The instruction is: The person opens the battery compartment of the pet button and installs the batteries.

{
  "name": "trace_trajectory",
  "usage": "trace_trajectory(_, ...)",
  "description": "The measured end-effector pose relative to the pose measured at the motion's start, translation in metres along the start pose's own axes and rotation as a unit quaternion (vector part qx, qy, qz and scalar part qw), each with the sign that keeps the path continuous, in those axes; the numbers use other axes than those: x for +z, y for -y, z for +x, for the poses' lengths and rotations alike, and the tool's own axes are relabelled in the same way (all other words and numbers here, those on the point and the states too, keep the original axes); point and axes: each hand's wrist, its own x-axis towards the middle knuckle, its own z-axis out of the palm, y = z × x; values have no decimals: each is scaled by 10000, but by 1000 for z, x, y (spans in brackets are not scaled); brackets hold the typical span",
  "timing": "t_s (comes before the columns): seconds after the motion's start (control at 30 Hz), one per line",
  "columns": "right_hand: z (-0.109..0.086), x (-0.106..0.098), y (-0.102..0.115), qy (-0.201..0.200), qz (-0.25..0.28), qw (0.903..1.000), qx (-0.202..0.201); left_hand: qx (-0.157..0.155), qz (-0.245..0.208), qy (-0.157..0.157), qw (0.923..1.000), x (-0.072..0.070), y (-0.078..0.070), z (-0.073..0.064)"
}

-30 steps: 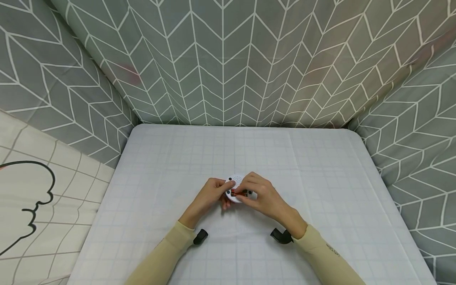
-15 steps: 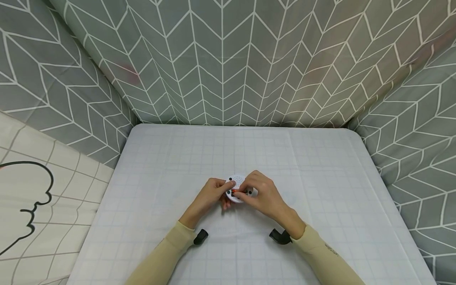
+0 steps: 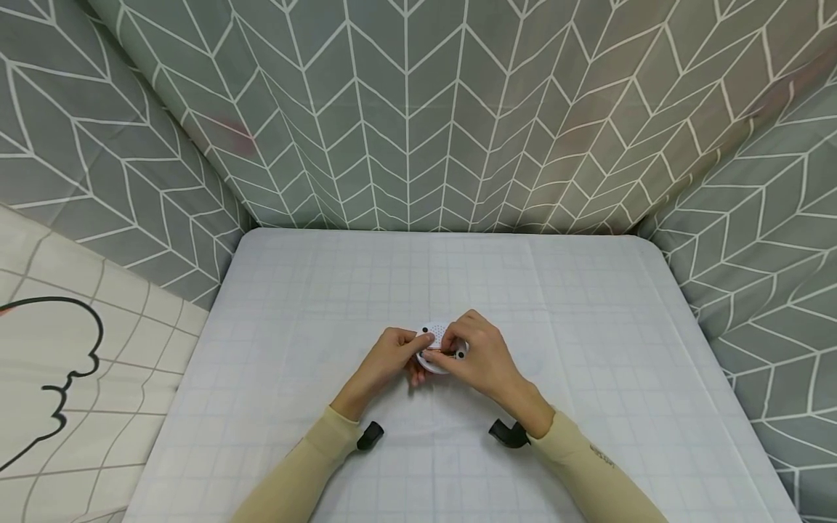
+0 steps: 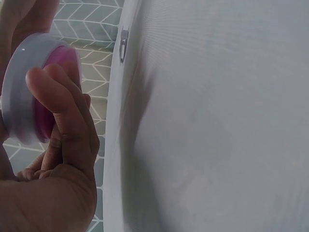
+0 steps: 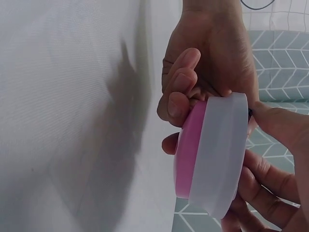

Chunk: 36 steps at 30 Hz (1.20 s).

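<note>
My left hand [image 3: 391, 354] grips a round white device [image 3: 434, 330] by its left edge, thumb on the white face and fingers curled underneath. That face has a patch of small holes and black round feet. In the right wrist view its far side shows as a pink section [image 5: 190, 150] below a wide white rim [image 5: 219, 154]. An orange-red battery [image 3: 434, 349] shows as a thin strip in the face's slot. My right hand [image 3: 482, 351] has its bent thumb and forefinger at the battery, pinching over it; they hide most of the slot.
A white gridded cloth covers the table [image 3: 327, 283]. Black wrist mounts [image 3: 508, 434] jut from both sleeves. Grey patterned curtain [image 3: 405, 116] rises behind the table and along its sides. A small metal clip [image 4: 124, 46] sits at the table's edge in the left wrist view.
The right thumb has slid left across the slot and the right wrist has moved slightly left. Less of the orange-red battery shows now. The left hand keeps its grip on the device, nearly still.
</note>
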Motion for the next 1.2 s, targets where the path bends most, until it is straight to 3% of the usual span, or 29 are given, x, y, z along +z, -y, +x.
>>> trace_trajectory(0.27, 0, 0, 1, 131, -34, 9999, 32, -47, 109, -108, 9999, 0, 1, 0)
trace_trajectory(0.87, 0, 1, 0, 168, -461, 9973, 540, -17, 283, -53, 9996, -3, -1, 0)
trace_trajectory(1.2, 2, 1, 1, 494, -144, 9945, 912, 19, 303, -40, 9995, -3, -3, 2)
